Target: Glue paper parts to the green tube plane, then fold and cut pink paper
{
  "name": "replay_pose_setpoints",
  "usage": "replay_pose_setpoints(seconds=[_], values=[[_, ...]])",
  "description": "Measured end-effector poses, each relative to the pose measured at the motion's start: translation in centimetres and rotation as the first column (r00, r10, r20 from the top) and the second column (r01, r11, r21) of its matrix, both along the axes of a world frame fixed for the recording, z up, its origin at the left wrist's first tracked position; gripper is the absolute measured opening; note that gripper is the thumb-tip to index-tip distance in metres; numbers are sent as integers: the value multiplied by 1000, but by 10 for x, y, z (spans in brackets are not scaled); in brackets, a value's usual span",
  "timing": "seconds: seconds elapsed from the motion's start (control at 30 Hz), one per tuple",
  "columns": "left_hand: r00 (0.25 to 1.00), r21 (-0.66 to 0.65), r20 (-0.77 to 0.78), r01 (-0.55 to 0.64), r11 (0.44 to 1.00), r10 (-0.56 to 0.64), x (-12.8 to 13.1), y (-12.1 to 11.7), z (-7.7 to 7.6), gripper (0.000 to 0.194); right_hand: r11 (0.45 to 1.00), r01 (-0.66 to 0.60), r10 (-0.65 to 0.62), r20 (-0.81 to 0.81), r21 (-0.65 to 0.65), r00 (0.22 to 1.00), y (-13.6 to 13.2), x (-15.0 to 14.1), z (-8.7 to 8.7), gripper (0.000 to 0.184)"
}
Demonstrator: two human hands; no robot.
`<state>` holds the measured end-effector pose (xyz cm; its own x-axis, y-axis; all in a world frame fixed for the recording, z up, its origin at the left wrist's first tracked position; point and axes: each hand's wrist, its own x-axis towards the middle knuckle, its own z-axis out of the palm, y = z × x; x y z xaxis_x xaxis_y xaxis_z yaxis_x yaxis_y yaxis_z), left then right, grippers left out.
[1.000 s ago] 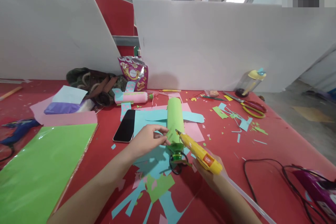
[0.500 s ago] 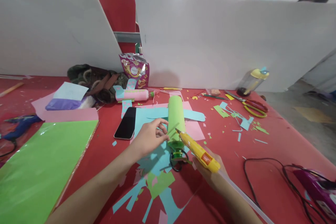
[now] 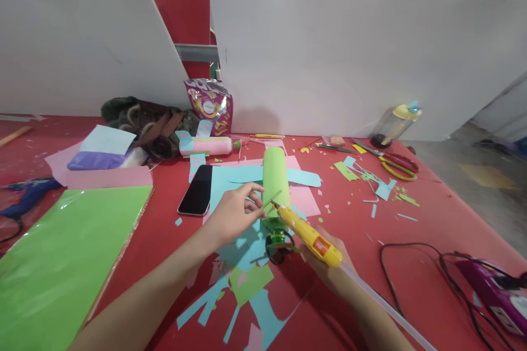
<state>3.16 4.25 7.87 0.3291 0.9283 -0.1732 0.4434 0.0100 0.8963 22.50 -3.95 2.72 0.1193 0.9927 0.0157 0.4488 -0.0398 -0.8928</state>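
Observation:
My right hand (image 3: 329,255) is closed round a yellow glue gun (image 3: 308,233), a long clear glue stick (image 3: 382,307) trailing from its back end. Its nozzle touches or nearly touches a thin green paper strip (image 3: 272,198), which my left hand (image 3: 239,209) pinches between thumb and fingers. Under the strip lies a bottle (image 3: 275,170) wrapped in light green paper, its green neck pointing toward me. Light blue paper wings (image 3: 303,177) stick out from both sides of the bottle. A dark loop (image 3: 275,255) hangs round the neck.
Left of the bottle lies a phone (image 3: 196,191); behind it is a pink-wrapped bottle (image 3: 209,146). Scissors (image 3: 395,164) and paper scraps (image 3: 382,189) are at right, near a black cable (image 3: 382,269). Green sheets (image 3: 74,252) lie at left. White boards (image 3: 362,60) stand behind.
The glue gun's tip has shifted slightly left along the green strip. My left hand keeps its pinch almost unmoved. The whole view has tilted down a little.

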Motion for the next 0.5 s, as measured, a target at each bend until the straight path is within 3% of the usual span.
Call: replay_pose_setpoints(seconds=[0.1,0.3,0.5], values=[[1000,-3,-2,-1,1000,1,0,-1,1,27,997,-70,71,31,-24,997,1,1,1,18],[1000,-8,14,9,1000,-8,0,-1,0,26,995,10,-7,25,-98,1000,1,3,-5,13],[1000,29,1,2,1000,-2,-1,-2,-1,26,997,-56,57,35,-48,998,1,3,-3,19]])
